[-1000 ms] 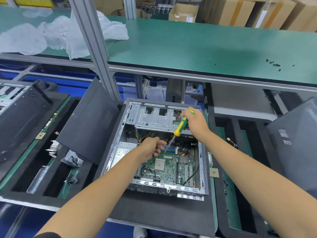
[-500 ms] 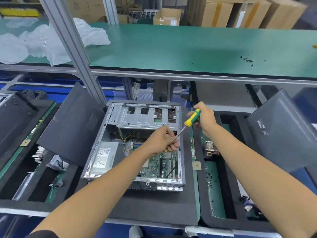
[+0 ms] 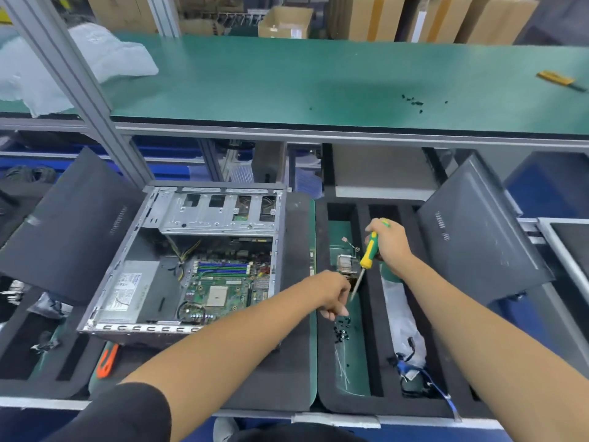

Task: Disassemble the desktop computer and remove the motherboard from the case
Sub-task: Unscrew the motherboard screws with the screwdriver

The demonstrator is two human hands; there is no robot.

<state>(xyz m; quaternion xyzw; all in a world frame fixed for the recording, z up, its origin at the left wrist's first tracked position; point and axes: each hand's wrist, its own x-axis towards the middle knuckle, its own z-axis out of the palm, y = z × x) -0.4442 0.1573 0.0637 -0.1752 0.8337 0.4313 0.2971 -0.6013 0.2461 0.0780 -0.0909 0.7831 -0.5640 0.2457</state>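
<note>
Left grip (image 3: 333, 298): fingertips pinching downward, apparently depositing a screw among loose screws (image 3: 341, 328) directly below. Right grip (image 3: 387, 242): clasping screwdriver (image 3: 369, 252), parked clear.

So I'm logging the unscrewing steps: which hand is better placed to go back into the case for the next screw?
The right hand: it holds the screwdriver, beside the open case. The left hand hangs over the loose screws in the tray, fingers curled, apparently busy dropping one.
</note>
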